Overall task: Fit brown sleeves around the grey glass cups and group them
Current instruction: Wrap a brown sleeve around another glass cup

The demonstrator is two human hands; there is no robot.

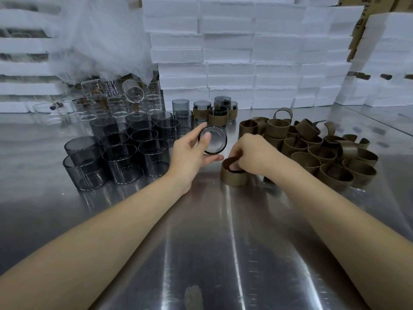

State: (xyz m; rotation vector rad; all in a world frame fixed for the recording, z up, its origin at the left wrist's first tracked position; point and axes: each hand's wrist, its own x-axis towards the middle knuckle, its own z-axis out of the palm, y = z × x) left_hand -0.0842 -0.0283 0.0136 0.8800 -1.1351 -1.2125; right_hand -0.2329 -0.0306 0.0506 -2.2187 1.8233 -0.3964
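Observation:
My left hand [191,151] grips a grey glass cup [215,140] above the steel table, tipped so its round end faces me. Just to its right, my right hand [252,154] holds a brown sleeve [233,176] that stands on the table, with fingers hooked inside its rim. Several bare grey cups [116,155] stand in a cluster at the left. Several sleeved cups [218,116] are grouped at the back centre. A heap of loose brown sleeves [321,151] lies at the right.
Clear glass cups [107,104], some tipped over, sit at the back left under a plastic bag. Stacked white foam boxes [245,52] wall off the back. The shiny steel table [212,253] stretches toward me between my forearms.

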